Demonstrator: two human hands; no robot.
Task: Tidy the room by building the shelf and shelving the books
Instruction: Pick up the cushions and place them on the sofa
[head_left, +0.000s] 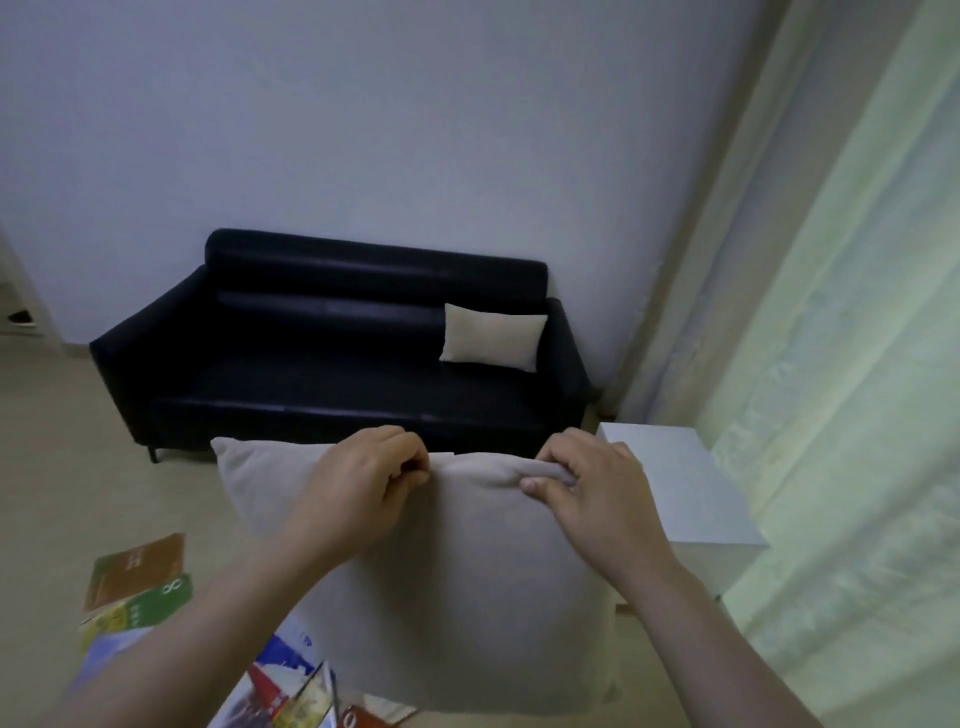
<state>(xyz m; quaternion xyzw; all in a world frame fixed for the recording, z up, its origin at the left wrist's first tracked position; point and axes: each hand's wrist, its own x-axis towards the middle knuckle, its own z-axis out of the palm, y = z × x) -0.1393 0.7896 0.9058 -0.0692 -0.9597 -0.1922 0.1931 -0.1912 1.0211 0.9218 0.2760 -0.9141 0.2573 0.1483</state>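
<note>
In the head view, you hold a beige cushion (457, 597) up in front of you, hanging from its top edge. Your left hand (363, 483) is closed on that edge, fingers curled and pinching the seam. Your right hand (597, 488) is also closed on it, bunching a fold of fabric under the thumb. Gripping with both hands along one edge keeps the soft cushion flat and square to you. From that, I judge you are carrying it toward the dark sofa (337, 353) straight ahead against the wall.

The sofa seat already holds one small pillow (493, 338), propped against the backrest at its right end; the rest of the seat is bare.

The books (140, 577) lie loose on the floor (52, 467) at your lower left, overlapping in a spread, partly hidden behind your forearms and the cushion. They are in no box or rack, and no built shelf shows here.

A white flat-topped piece (691, 483) stands right of the cushion, beside the curtain (831, 364). You cannot tell whether it is a low bench or part of the shelf.
</note>
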